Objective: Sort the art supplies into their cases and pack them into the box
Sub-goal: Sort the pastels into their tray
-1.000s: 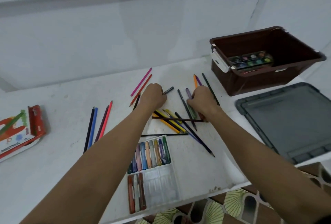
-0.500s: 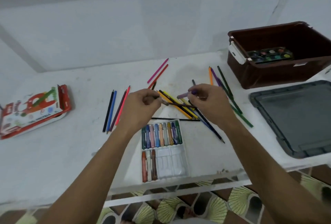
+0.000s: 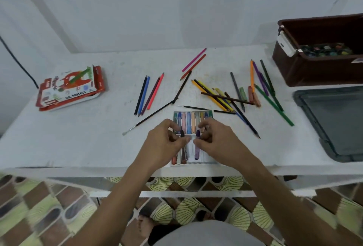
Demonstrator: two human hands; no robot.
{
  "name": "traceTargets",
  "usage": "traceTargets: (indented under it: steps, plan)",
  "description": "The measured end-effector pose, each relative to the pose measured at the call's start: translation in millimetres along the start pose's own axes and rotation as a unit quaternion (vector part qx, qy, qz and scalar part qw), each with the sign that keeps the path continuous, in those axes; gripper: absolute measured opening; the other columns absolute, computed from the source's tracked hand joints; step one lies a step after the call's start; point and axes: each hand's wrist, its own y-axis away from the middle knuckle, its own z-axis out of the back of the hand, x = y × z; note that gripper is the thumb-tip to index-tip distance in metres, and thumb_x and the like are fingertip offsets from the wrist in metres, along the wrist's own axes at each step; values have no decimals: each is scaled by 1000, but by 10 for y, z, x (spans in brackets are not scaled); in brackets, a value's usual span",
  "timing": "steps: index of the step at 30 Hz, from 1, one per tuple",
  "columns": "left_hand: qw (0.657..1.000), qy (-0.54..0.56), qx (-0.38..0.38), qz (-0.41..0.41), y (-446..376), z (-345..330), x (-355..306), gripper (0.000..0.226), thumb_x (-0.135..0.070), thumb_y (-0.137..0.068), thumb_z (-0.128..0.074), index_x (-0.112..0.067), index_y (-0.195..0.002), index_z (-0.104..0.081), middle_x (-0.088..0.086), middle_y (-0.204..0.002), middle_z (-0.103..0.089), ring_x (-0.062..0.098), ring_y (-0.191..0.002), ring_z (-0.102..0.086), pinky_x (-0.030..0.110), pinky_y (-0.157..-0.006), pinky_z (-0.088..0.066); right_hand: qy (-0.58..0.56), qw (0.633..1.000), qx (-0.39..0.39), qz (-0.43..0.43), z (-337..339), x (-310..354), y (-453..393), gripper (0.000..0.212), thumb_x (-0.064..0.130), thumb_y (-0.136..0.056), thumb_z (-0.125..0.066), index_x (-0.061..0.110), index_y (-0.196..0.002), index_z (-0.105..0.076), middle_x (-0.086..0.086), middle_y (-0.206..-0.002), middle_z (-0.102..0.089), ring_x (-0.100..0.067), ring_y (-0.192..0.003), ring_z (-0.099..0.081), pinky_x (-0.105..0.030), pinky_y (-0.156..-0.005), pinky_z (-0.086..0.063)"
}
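The left hand (image 3: 164, 143) and right hand (image 3: 216, 141) hid the middle of the pastel tray (image 3: 208, 160) at the bench's near edge, while the frame's right edge cut off the brown box (image 3: 318, 72) and grey lid (image 3: 337, 124).

Both forearms are bare with no sleeves in view; a grey garment (image 3: 208, 234) covers the torso below.
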Motion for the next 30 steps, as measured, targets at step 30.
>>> traceTargets:
  steps: [30]
  plan:
    - [969,-173,103,-142,37,47,95,43,-35,-84,-69,-33,-127,-59,0,-87,-54,10,-73,-51,20,-62,-39,161,983,53,67,7,-115,120,50,26,-89,-63,24,-136,-48,3,-96,-43,-2,-75,-40,-8,-60,-29]
